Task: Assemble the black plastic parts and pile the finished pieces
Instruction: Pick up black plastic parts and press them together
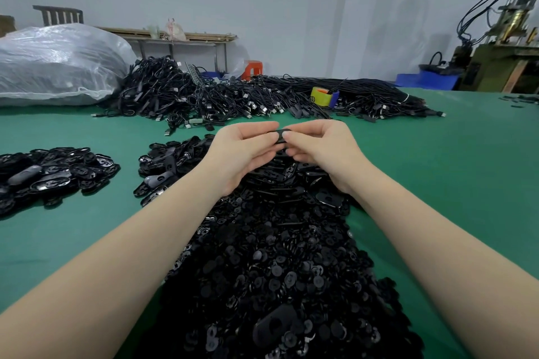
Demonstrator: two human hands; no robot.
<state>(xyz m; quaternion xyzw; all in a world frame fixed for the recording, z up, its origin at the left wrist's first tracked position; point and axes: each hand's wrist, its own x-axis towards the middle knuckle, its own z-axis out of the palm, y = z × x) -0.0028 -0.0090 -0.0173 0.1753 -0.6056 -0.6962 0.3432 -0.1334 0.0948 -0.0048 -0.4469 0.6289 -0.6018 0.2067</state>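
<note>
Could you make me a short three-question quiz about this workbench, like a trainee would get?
1. True or false: both hands pinch one small black part.
2. The roll of yellow tape sits: A) among the black cables B) on the plastic bag C) in the left hand.
3. What colour is the table?

Key:
1. True: the left hand and right hand meet on it above the big heap of black parts.
2. A.
3. Green.
</note>
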